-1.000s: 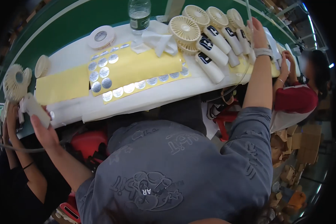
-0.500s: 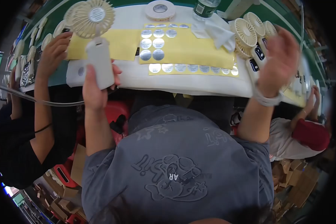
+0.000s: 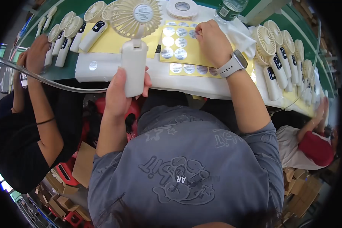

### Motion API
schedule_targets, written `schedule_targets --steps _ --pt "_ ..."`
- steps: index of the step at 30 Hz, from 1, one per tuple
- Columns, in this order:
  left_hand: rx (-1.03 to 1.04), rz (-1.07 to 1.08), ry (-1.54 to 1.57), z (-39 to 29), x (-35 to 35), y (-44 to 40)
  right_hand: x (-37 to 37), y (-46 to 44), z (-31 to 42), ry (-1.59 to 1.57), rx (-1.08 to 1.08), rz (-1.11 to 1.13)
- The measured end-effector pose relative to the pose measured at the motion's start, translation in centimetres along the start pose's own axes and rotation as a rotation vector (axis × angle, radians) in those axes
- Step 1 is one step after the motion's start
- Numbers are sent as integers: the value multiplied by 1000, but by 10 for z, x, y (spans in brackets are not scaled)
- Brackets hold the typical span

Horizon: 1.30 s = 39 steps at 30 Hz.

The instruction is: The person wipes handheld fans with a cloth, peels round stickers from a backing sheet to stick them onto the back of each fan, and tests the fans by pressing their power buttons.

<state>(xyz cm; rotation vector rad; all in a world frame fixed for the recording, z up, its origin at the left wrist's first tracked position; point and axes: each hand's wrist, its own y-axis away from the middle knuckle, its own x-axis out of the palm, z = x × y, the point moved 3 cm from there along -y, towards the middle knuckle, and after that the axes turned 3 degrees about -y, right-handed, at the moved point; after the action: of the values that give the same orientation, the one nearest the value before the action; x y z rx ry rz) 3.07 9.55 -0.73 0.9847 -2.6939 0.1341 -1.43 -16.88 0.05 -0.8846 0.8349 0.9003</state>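
My left hand [image 3: 119,89] is closed around the handle of a cream handheld fan [image 3: 134,66], held upright with its back showing. A round silver label sits at the centre of its grille. My right hand [image 3: 215,43], wearing a watch [image 3: 233,64], is over a yellow sheet of stickers [image 3: 195,55]. Its fingertips are pinched together at the edge of a round silver sticker [image 3: 193,34]. Several more round stickers remain in rows on the sheet's left part. Beneath its near edge lies another sticker strip [image 3: 189,69].
Several fans [image 3: 279,68] lie in a row on the right; more fans [image 3: 93,36] lie at left. A tape roll [image 3: 181,8], a water bottle [image 3: 231,8] and white tissue [image 3: 241,36] are at the back. A co-worker's hand [image 3: 38,51] is at left, with a clear tube [image 3: 53,81] nearby.
My right hand has moved left from beside the right-hand fans to the sticker sheet, its fingers now pinched. My left hand still holds the fan. The view has shifted, and the co-worker's hand has moved away.
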Motion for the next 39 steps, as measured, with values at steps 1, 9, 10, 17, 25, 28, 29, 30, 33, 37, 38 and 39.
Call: schedule_targets --steps 1,9,10,17,25,28,29,30,33,37,38,39 --pt "-1 -4 -9 0 3 -1 0 0 0 22 -12 4" --pt "-9 46 -35 0 14 -1 -1 -5 8 203 -230 6" --pt "-24 63 -38 1 15 -1 2 -7 6 233 -270 2" --pt "-66 167 75 -1 24 6 5 -20 -8 71 -37 122" --pt "-187 125 40 5 29 9 -43 10 -14 -618 5 420" --pt "-198 161 133 6 31 7 -60 29 -10 -608 -172 273" --pt "-192 174 164 9 33 7 -67 38 -3 -643 -160 248" --pt "-185 184 194 10 35 6 -73 44 0 -680 -151 223" --pt "-157 280 165 9 40 4 -84 56 -1 -1004 -126 135" --pt "-96 241 -51 4 48 4 -96 64 18 -1374 -179 22" --pt "-20 176 -201 2 51 3 -87 64 12 -1432 -108 -5" --pt "58 109 -350 1 56 3 -78 64 6 -1491 -37 -36"
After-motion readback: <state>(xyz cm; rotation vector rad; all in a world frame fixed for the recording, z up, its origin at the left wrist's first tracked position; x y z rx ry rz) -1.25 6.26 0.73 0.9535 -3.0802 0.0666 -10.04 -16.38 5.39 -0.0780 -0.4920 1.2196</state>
